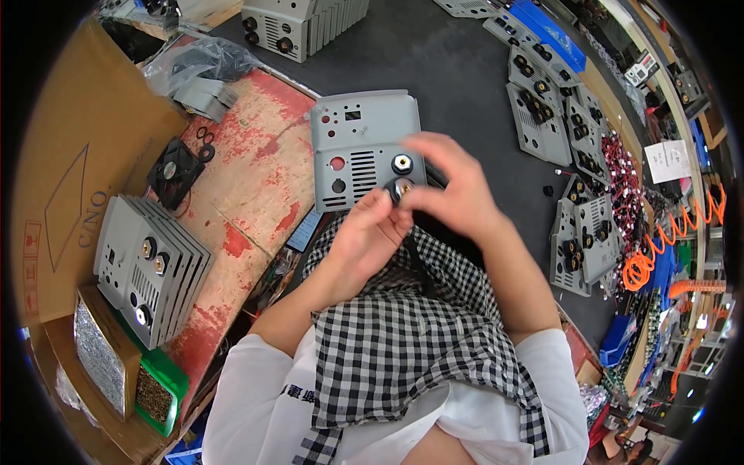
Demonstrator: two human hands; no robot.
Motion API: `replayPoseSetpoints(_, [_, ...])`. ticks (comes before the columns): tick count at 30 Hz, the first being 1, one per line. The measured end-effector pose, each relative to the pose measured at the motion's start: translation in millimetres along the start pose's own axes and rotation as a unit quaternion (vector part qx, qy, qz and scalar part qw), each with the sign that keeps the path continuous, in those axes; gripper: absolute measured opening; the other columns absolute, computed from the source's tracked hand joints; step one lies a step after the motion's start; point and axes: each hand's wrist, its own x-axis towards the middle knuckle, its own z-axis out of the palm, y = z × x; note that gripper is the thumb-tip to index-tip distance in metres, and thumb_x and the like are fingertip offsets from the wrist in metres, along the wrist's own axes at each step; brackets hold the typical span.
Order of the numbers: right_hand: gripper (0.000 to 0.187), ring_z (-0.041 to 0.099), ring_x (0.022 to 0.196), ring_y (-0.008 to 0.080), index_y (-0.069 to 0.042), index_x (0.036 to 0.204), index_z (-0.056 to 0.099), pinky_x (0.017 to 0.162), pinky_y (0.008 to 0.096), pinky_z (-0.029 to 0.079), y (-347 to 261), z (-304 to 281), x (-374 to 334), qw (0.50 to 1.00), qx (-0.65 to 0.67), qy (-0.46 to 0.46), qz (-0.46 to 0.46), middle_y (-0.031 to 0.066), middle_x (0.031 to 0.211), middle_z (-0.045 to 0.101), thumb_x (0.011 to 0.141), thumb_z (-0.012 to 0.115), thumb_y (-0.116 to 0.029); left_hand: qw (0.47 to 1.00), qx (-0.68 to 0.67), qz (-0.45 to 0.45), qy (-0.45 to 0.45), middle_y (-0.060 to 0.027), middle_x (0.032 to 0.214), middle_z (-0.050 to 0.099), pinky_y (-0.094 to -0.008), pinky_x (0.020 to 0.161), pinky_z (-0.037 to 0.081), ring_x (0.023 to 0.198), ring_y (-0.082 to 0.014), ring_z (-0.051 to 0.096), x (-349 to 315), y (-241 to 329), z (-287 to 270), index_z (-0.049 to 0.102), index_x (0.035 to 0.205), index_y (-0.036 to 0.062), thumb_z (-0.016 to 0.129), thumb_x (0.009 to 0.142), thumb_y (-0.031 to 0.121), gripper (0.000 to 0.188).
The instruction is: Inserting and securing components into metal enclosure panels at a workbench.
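Observation:
A grey metal panel (327, 143) with slots and round holes lies in front of me, at the edge of the table. One black round socket with a brass centre (402, 163) sits in its right side. Just below it, at the panel's lower right corner, is a second black socket (400, 189). My left hand (364, 244) pinches this second socket from the left with closed fingertips. My right hand (459, 190) is on its other side, thumb close to the socket and index finger stretched out apart above it; whether the thumb touches cannot be made out.
Stacked grey panels (147, 271) stand at left, near a black fan (177, 172) and a green bin (167, 395) of small brass-coloured parts. Another panel stack (306, 27) is at the far side. Several fitted panels (535, 116), wires (618, 178) and an orange coiled hose (637, 273) lie right.

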Motion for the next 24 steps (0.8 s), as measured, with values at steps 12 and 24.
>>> replayPoseSetpoints(12, [0.028, 0.060, 0.068, 0.0225, -0.007, 0.093, 0.060, 0.059, 0.0308, 0.050, -17, 18, 1, 0.992, -0.049, -0.112, -0.044, 0.0085, 0.085, 0.057, 0.068, 0.068, -0.016, 0.999, 0.012, 0.049, -0.004, -0.0035, 0.091, 0.060, -0.0251, 0.075, 0.045, 0.084, -0.0124, 0.056, -8, 17, -11, 0.057, 0.079, 0.0108, 0.060, 0.082, 0.016, 0.007])
replayPoseSetpoints(24, [0.029, 0.060, 0.061, 0.0214, -0.006, 0.091, 0.061, 0.054, 0.0305, 0.050, -20, 53, 4, 0.989, 0.024, -0.145, -0.022, 0.0075, 0.080, 0.059, 0.067, 0.070, -0.021, 0.994, 0.018, 0.086, 0.059, -0.0033, 0.096, 0.059, -0.0266, 0.083, 0.043, 0.090, -0.0125, 0.054, -43, 38, -21, 0.056, 0.088, 0.0077, 0.058, 0.083, 0.015, 0.009])
